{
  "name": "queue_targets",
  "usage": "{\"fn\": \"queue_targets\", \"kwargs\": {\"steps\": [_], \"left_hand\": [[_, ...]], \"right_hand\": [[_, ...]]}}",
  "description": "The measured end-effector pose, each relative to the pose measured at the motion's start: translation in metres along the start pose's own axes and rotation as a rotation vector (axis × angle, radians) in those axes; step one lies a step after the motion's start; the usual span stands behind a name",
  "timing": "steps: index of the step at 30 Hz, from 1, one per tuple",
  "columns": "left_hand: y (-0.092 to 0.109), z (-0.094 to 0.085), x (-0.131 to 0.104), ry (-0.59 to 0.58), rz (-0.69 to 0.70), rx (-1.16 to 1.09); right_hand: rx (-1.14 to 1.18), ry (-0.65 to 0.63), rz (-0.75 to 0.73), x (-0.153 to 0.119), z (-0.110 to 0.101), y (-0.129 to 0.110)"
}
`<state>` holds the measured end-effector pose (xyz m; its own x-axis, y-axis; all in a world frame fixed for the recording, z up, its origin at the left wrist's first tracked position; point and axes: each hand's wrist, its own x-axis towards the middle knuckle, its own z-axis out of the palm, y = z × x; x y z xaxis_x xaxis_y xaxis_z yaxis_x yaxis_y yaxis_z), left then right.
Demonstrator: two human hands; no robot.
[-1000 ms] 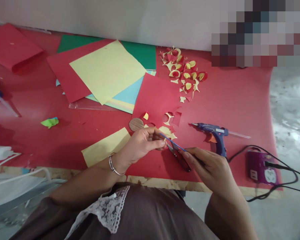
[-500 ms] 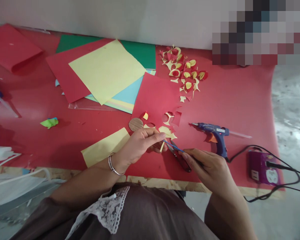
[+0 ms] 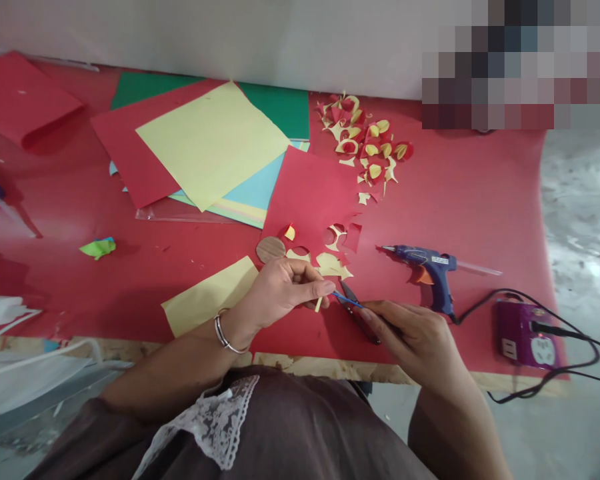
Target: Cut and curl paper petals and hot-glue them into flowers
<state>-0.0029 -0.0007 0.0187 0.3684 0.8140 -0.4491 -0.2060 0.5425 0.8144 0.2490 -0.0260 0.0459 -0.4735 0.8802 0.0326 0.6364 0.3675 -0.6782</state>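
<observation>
My left hand (image 3: pixel 293 290) is closed in a pinch on a narrow pale yellow strip (image 3: pixel 319 305), whose end sticks out below the fingers. A thin blue stick (image 3: pixel 347 299) runs from the left fingertips to my right hand (image 3: pixel 410 330), which is closed around its other end. Dark scissors (image 3: pixel 364 325) lie on the red tabletop beneath the stick, between the hands. Just beyond the left hand are yellow paper scraps (image 3: pixel 333 265), a round wooden disc (image 3: pixel 271 250) and a small red and yellow paper piece (image 3: pixel 290 232).
A blue glue gun (image 3: pixel 427 261) lies on the right, near a purple power socket box (image 3: pixel 523 333) with black cables. Paper sheets (image 3: pixel 213 143) are stacked at the back left, with red and yellow paper pieces (image 3: pixel 373 143) at the back. A green paper piece (image 3: pixel 99 248) lies left.
The left fingertips have moved slightly down and right along the blue stick, so less of it shows between the hands. The yellow strip has shifted slightly left and down.
</observation>
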Motion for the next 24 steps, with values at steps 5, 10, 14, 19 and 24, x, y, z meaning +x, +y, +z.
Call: {"fn": "queue_targets", "kwargs": {"steps": [5,10,14,19,24], "left_hand": [[-0.0015,-0.0085,0.0031,-0.078,0.019,0.111],[-0.0063,-0.0113,0.0067,-0.134,0.067,0.095],[-0.0061,-0.0108,0.008,-0.163,0.106,0.106],[-0.003,-0.0102,0.0085,-0.168,0.103,0.122],[-0.0035,-0.011,0.0098,-0.151,0.069,0.146]], "right_hand": [[-0.008,-0.009,-0.022,-0.0012,-0.0004,0.0015],[0.005,-0.007,0.0,-0.0031,0.0008,0.0025],[0.028,-0.018,0.038,-0.0047,0.0018,0.0038],[0.046,-0.033,0.058,-0.0053,0.0021,0.0045],[0.028,0.001,0.027,-0.0052,0.0014,0.0038]]}}
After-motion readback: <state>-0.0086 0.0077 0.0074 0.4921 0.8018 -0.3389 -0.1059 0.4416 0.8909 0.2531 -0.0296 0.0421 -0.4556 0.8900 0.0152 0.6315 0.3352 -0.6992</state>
